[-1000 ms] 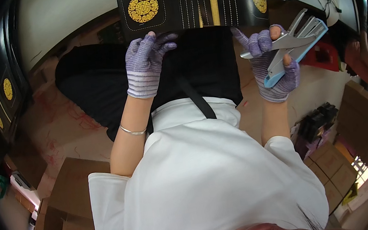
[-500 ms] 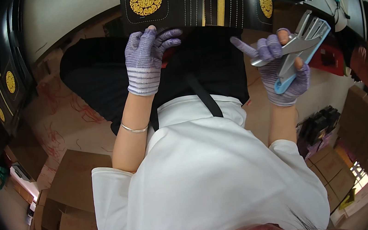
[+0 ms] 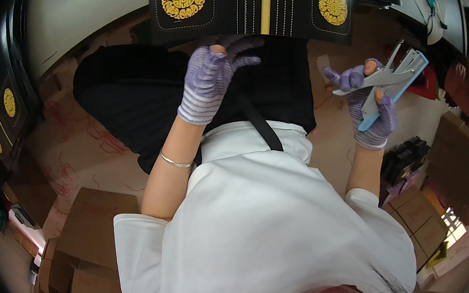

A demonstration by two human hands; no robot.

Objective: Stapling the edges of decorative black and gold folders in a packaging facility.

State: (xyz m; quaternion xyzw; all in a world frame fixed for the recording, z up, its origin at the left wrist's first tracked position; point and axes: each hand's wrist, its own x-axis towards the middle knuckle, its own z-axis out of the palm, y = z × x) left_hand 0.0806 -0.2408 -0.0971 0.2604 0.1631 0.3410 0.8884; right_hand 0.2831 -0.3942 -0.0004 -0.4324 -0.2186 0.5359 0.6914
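Wrapped in a striped purple-and-white glove, my right hand is closed around a silver-and-blue plier stapler, whose jaws point up and away. My left hand, gloved alike with a bare thumb tip, is just below the near edge of a black panel with gold round emblems, gold bands and white stitch-like lines. Its fingers are stretched to the right and apart, with nothing visible in them. Whether they touch the panel's edge I cannot tell.
The panel lies at the edge of a pale worktable. Similar black-and-gold pieces stand at the left. Cardboard boxes are at lower left, more cartons at lower right. Red threads are scattered over the floor.
My left hand has moved right, its fingers stretching out further. My right hand, with the stapler, has shifted right and slightly nearer. The black panel has turned and moved, showing its right emblem more fully.
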